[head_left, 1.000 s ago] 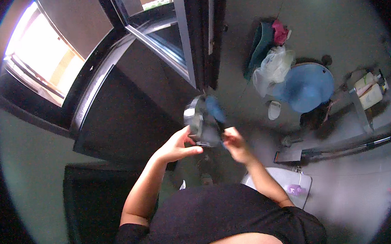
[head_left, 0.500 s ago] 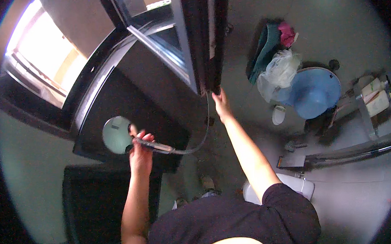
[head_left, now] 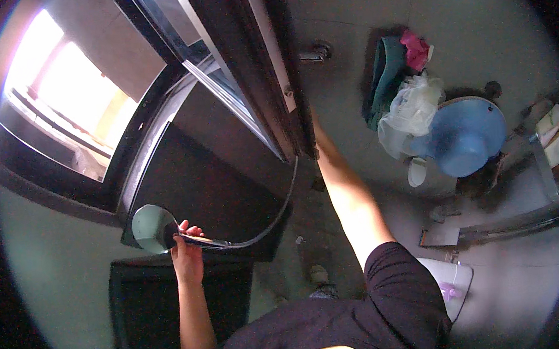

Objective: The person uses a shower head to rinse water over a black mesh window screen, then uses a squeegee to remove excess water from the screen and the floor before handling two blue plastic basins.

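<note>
My left hand [head_left: 188, 258] is closed round the dark handle of a handheld shower head [head_left: 153, 230]. Its round pale face points up on the left, in front of a dark panel [head_left: 191, 173]. From the handle, a thin grey hose [head_left: 281, 212] curves right and up to the lower end of a dark-framed glass panel [head_left: 249, 81]. My right forearm [head_left: 350, 196] reaches up to the far side of that frame. The frame hides my right hand, so its fingers and whatever they touch cannot be seen.
A metal tap [head_left: 316, 54] sticks out beyond the frame. At right are a blue basin [head_left: 467, 136], a clear plastic bag [head_left: 412, 107], a green cloth [head_left: 388, 74] and a pink cloth [head_left: 416, 50]. A bright window [head_left: 73, 90] is at upper left, a white toilet [head_left: 446, 279] at lower right.
My right hand has gone from the lower end of the frame up behind it, out of sight. My left hand has moved slightly left and down with the shower head. The view has shifted.
</note>
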{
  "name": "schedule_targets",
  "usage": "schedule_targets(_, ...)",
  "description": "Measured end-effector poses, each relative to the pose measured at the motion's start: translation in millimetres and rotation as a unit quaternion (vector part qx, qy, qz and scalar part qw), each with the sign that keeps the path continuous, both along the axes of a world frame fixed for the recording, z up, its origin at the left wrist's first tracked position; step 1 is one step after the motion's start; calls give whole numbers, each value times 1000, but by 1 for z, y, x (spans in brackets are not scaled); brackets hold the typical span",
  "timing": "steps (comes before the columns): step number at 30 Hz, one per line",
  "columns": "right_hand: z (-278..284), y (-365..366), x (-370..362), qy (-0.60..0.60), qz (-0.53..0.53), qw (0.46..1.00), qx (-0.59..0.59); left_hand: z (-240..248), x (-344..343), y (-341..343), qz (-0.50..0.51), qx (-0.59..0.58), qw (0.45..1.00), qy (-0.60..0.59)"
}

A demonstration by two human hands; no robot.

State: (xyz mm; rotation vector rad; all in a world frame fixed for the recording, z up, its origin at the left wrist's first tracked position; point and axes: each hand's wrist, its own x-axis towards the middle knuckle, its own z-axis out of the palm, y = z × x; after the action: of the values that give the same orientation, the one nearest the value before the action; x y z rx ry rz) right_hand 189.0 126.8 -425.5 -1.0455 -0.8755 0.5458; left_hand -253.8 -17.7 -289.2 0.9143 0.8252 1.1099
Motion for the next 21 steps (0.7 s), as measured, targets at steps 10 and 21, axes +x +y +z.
schedule_targets(10, 54, -21, -29, -113, -97, 982, -112, 1, -11, -6, 14, -1, 1000, 13)
schedule_targets(21, 20, -14, -17, -101, -98, 978, -152, 5, -11, 6, -2, -5, 1000, 2)
